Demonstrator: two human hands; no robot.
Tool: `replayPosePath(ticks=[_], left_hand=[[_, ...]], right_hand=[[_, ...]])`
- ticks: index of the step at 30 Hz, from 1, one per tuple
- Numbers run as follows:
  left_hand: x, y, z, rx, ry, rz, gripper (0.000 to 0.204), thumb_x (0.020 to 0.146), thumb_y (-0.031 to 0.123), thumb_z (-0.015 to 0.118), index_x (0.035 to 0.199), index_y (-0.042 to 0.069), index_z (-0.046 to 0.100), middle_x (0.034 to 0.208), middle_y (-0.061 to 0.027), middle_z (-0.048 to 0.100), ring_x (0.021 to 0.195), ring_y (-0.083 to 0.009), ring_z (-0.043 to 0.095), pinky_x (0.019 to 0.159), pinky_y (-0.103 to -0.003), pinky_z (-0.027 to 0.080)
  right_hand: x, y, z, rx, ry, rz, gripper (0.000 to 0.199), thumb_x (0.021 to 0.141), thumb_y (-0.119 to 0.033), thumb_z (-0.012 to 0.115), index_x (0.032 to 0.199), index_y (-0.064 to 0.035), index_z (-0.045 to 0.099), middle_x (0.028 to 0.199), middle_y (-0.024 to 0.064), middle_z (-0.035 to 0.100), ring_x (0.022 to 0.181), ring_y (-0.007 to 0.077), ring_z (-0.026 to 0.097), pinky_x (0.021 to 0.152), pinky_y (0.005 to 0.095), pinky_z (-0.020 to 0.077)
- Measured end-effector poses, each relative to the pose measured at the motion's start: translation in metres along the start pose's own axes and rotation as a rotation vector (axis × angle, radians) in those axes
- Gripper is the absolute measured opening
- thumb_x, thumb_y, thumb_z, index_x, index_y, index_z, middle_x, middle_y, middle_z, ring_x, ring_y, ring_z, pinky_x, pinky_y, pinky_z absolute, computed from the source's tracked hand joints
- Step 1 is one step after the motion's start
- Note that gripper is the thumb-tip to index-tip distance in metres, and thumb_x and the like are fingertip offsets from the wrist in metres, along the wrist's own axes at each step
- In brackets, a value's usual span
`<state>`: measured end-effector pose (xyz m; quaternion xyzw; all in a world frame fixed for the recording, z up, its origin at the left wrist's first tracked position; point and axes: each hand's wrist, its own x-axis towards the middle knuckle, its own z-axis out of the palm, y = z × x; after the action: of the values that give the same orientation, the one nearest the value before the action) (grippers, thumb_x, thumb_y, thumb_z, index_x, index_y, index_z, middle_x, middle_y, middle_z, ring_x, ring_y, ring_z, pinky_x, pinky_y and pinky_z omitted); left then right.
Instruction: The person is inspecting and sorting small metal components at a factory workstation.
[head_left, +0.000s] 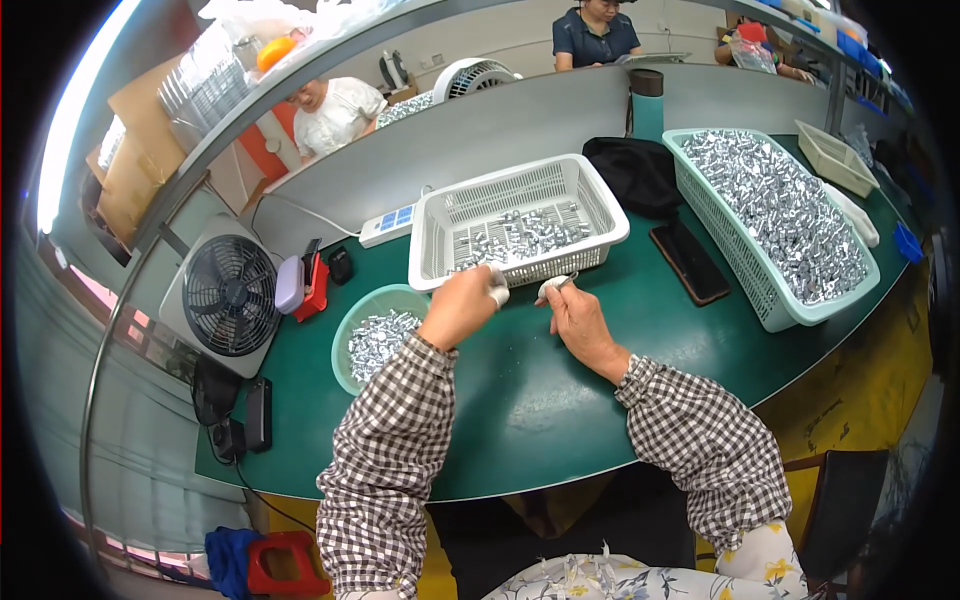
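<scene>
My left hand [465,305] is closed, its fingers curled in front of the near left corner of the white basket [590,245]. White coverings wrap some fingertips, and whatever that hand holds is hidden. To its right, my right hand [585,325] pinches a small silvery metal piece [571,280], its exact kind too small to tell, just below the basket's near rim. Loose silver metal parts [530,232] lie across the basket's floor. Beside my left wrist, a round mint-green bowl [343,340] holds more small metal parts [380,342].
A long mint basket [735,275] heaped with metal parts stands right, near a phone [690,262], black cloth [632,175] and teal bottle [647,108]. A fan [232,295], red holder [312,288] and power strip [387,226] sit left. Two people work beyond the grey partition [545,110].
</scene>
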<state>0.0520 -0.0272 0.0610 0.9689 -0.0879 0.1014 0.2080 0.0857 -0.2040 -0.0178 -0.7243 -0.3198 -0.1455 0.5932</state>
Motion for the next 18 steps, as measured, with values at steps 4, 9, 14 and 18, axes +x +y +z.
replayPosePath(ticks=[4,9,14,18], left_hand=[[0.035,-0.009,-0.029,-0.139,0.09,-0.103,0.023,0.075,0.016,0.06,0.091,-0.001,0.062,0.073,-0.0182,0.063,0.071,-0.0307,0.062,0.067,-0.038,0.047],[0.059,-0.057,-0.011,0.146,-0.055,-0.19,0.028,0.072,0.02,0.064,0.093,0.002,0.064,0.088,-0.0206,0.063,0.085,-0.0335,0.061,0.075,-0.04,0.048],[0.077,-0.056,-0.005,0.178,-0.209,-0.212,0.033,0.072,0.022,0.067,0.097,0.001,0.063,0.093,-0.021,0.063,0.086,-0.0319,0.062,0.074,-0.038,0.048],[0.089,-0.03,-0.02,0.058,-0.454,-0.346,0.043,0.073,0.025,0.067,0.107,0.0,0.059,0.094,-0.0177,0.064,0.083,-0.027,0.063,0.071,-0.035,0.05]], right_hand=[[0.0,0.001,0.0,-0.008,-0.007,-0.004,0.013,0.089,-0.011,0.047,0.085,0.0002,0.052,0.072,0.015,0.06,0.065,0.0326,0.059,0.056,0.0376,0.0456],[0.002,-0.002,0.003,-0.001,-0.036,0.0,0.013,0.09,-0.011,0.047,0.085,0.0006,0.052,0.072,0.0151,0.06,0.066,0.0323,0.059,0.056,0.0373,0.0458],[0.003,-0.003,0.001,-0.001,-0.021,-0.015,0.014,0.09,-0.011,0.047,0.085,0.0009,0.052,0.072,0.0154,0.06,0.065,0.032,0.059,0.056,0.0369,0.0459],[0.005,-0.002,-0.003,0.008,-0.011,0.021,0.015,0.09,-0.011,0.047,0.085,0.0012,0.052,0.072,0.0155,0.06,0.064,0.0313,0.06,0.055,0.0362,0.0458]])
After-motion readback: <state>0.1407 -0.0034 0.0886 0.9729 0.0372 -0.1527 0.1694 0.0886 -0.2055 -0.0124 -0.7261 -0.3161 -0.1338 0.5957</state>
